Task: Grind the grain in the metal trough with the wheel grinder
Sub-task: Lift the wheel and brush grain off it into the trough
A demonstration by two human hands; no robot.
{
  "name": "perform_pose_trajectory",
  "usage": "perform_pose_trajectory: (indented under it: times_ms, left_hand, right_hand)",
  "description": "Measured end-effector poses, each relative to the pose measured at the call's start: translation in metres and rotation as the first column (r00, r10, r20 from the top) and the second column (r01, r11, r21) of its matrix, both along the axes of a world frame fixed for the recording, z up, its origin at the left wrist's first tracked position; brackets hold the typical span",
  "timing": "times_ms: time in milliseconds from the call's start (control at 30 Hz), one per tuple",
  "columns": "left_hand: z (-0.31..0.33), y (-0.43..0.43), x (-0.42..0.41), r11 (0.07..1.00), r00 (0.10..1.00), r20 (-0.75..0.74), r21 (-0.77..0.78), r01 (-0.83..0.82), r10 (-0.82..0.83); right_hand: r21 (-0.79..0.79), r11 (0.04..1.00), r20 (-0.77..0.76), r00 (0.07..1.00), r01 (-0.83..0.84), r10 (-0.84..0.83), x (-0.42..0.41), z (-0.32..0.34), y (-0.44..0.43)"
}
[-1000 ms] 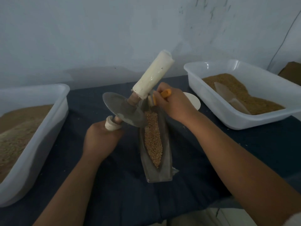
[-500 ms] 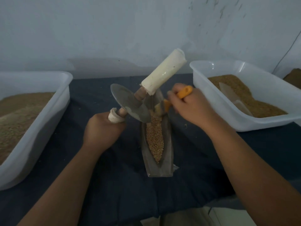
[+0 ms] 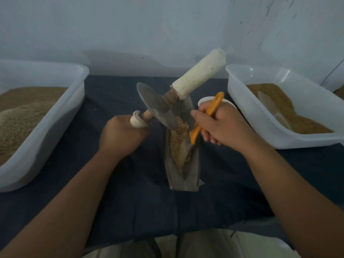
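Left hand (image 3: 119,135) clenching cloth-wrapped wheel grinder (image 3: 154,107), right hand (image 3: 221,127) grasping orange-handled tool (image 3: 214,107)

The wheel grinder (image 3: 156,107) has a dull grey metal disc, a brown wooden axle (image 3: 168,96) and cream-white wrapped handles (image 3: 199,79). The trough (image 3: 183,183) is grey steel, and the grain (image 3: 176,142) in it is tan with paler specks. The tool (image 3: 214,107) has a bright orange handle. A dark navy cloth (image 3: 130,202) covers the surface. The left tub (image 3: 55,116) and right tub (image 3: 240,101) are translucent white. The wall (image 3: 130,34) is pale blue-white with dark flecks.
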State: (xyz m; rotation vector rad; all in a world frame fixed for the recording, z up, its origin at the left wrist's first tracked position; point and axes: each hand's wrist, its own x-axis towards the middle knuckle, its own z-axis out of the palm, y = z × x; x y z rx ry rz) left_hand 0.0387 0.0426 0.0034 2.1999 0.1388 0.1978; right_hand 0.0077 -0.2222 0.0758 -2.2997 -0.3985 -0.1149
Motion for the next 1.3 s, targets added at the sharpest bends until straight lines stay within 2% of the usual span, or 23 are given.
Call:
perform_pose_trajectory:
  times_ms: [67, 100, 200, 267, 333, 400, 500, 567, 667, 767, 900, 1033, 1100, 1167, 1233, 1300]
  left_hand:
    - [0.000, 0.000, -0.001, 1.000, 1.000, 0.002, 0.002, 0.005, -0.005]
    - [0.000, 0.000, -0.001, 1.000, 1.000, 0.004, 0.002, 0.009, -0.009]
    - [0.000, 0.000, -0.001, 1.000, 1.000, 0.006, -0.004, 0.022, -0.022]
    - [0.000, -0.001, 0.000, 1.000, 1.000, 0.006, -0.001, 0.024, -0.024]
    - [-0.001, -0.001, 0.001, 1.000, 1.000, 0.007, 0.006, 0.018, -0.018]
    - [-0.002, -0.001, 0.001, 1.000, 1.000, 0.007, 0.016, 0.015, -0.015]
    - [-0.003, -0.001, 0.001, 0.999, 1.000, 0.011, 0.033, 0.017, -0.017]
    - [-0.003, -0.001, 0.002, 0.999, 1.000, 0.013, 0.043, 0.015, -0.016]
    - [-0.004, -0.001, 0.001, 0.999, 1.000, 0.020, 0.050, 0.017, -0.018]
    - [-0.005, -0.001, 0.001, 0.998, 0.999, 0.034, 0.065, 0.009, -0.012]
    - [-0.005, -0.003, 0.001, 0.996, 1.000, 0.027, 0.086, 0.001, -0.004]
    - [-0.005, -0.003, 0.000, 0.992, 1.000, 0.027, 0.124, 0.000, -0.003]
    - [-0.007, -0.005, 0.000, 0.987, 0.999, 0.042, 0.158, -0.012, 0.005]
    - [-0.009, -0.008, 0.000, 0.982, 0.999, 0.050, 0.189, -0.024, 0.015]
    - [-0.009, -0.012, 0.000, 0.973, 0.998, 0.059, 0.229, -0.031, 0.018]
    - [-0.008, -0.014, -0.001, 0.952, 0.997, 0.076, 0.304, -0.033, 0.011]
  right_hand:
    - [0.002, 0.999, 0.096, 0.994, 0.048, -0.048, 0.003, 0.003, 0.001]
    - [0.043, 0.998, 0.092, 0.994, 0.056, -0.059, 0.004, 0.005, -0.001]
    - [0.117, 0.993, -0.061, 0.998, 0.012, -0.005, 0.004, 0.008, -0.004]
    - [0.032, 0.999, -0.089, 0.995, -0.031, 0.034, 0.003, 0.002, 0.001]
    - [-0.082, 0.997, 0.022, 1.000, 0.001, 0.000, 0.003, -0.002, 0.006]
    - [-0.060, 0.998, 0.089, 0.996, 0.034, -0.029, 0.004, 0.000, 0.006]
    - [0.060, 0.998, -0.016, 1.000, -0.015, 0.016, 0.002, 0.003, 0.003]
    - [0.029, 0.998, -0.054, 0.997, -0.056, 0.058, 0.001, 0.001, 0.003]
    - [-0.060, 0.998, 0.060, 0.998, -0.012, 0.016, -0.001, 0.001, -0.001]
    - [0.090, 0.996, 0.081, 0.996, 0.022, -0.029, -0.008, 0.005, -0.015]
    - [0.194, 0.981, 0.016, 1.000, 0.003, -0.007, -0.021, 0.003, -0.031]
    - [0.361, 0.930, 0.126, 0.984, 0.073, -0.126, -0.032, 0.002, -0.058]
    - [0.288, 0.950, 0.221, 0.956, 0.124, -0.192, -0.038, -0.005, -0.079]
    - [0.042, 0.973, 0.288, 0.930, 0.225, -0.227, -0.039, -0.022, -0.098]
    - [-0.243, 0.922, 0.281, 0.931, 0.303, -0.232, -0.037, -0.044, -0.109]
    - [-0.445, 0.846, 0.190, 0.954, 0.294, -0.231, -0.034, -0.064, -0.115]
